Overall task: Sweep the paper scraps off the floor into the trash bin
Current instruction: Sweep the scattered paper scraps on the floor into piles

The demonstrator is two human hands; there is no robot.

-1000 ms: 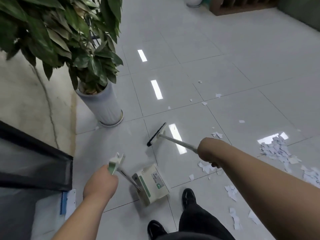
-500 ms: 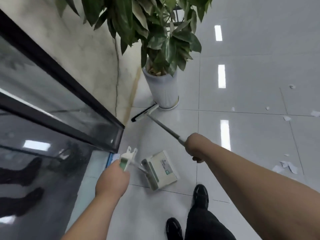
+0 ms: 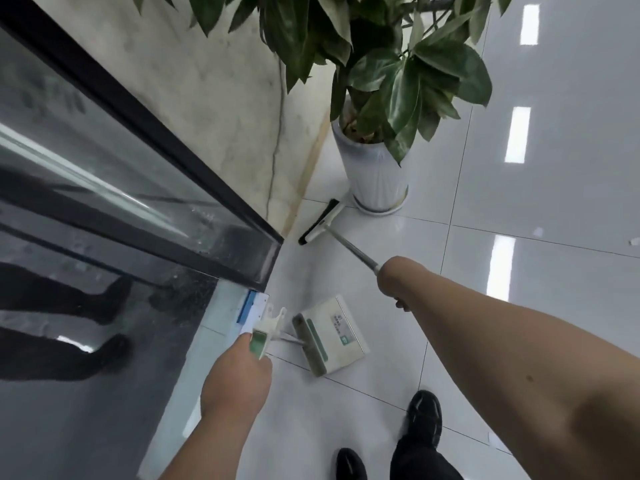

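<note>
My right hand [image 3: 393,279] grips the metal pole of a broom whose black-and-white head [image 3: 320,221] rests on the tiles between the plant pot and the corner of the glass panel. My left hand [image 3: 239,377] holds the green-and-white handle top of a white dustpan [image 3: 334,334], which stands on the floor just ahead of my feet. Only a scrap or two of paper [image 3: 634,241] shows at the far right edge. No trash bin is in view.
A potted plant in a white pot [image 3: 375,180] stands close behind the broom head, its leaves overhanging. A black-framed glass panel [image 3: 145,188] runs along the left beside a marble wall. My black shoes [image 3: 424,419] are at the bottom. Glossy tiles stretch to the right.
My view has swung left, away from the paper piles, toward the glass panel and plant. The broom head moved from open floor to the corner by the pot. Both hands keep their grips.
</note>
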